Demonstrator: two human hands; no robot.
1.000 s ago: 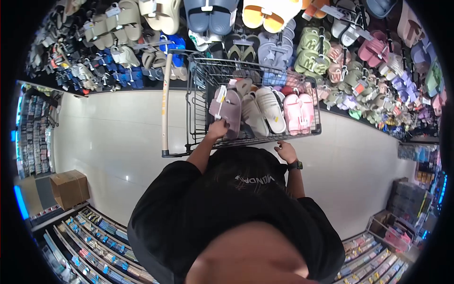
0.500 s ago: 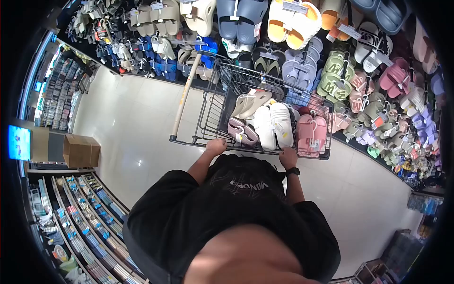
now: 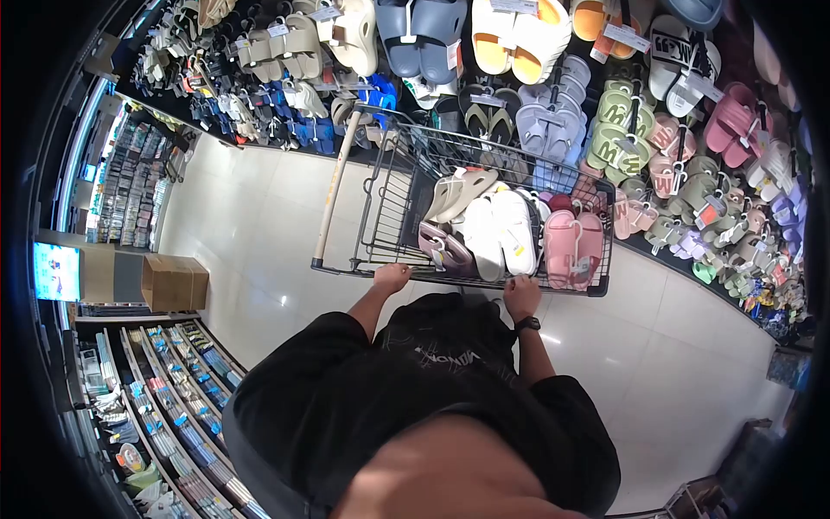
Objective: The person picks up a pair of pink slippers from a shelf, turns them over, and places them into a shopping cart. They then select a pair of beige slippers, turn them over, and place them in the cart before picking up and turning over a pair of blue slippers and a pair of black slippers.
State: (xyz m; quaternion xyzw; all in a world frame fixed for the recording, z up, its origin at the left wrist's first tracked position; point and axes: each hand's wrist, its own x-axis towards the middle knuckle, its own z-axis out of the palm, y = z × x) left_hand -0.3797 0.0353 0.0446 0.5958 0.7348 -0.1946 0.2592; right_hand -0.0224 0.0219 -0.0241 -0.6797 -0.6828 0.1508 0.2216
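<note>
A black wire shopping cart (image 3: 380, 208) stands side-on in front of me. My left hand (image 3: 393, 277) is closed on the near rim of the cart, close to its handle end. Farther right, my right hand (image 3: 521, 296) is closed around the same rim, beside white slippers (image 3: 510, 233). Also in the basket lie beige clogs (image 3: 460, 192), mauve slippers (image 3: 446, 248) and pink slippers (image 3: 573, 249). The cart's pale handle bar (image 3: 337, 186) is untouched.
Racks of hanging slippers (image 3: 622, 138) run along the far side, right behind the cart. A cardboard box (image 3: 175, 284) stands at the left near a lit screen (image 3: 57, 272). Shelves of small packets (image 3: 177, 389) fill the lower left. Pale floor tiles (image 3: 251, 216) surround the cart.
The view has shifted slightly, so the box and left shelves appear farther right. The white slippers sit at a different angle in the basket. Both hands are still at the rim.
</note>
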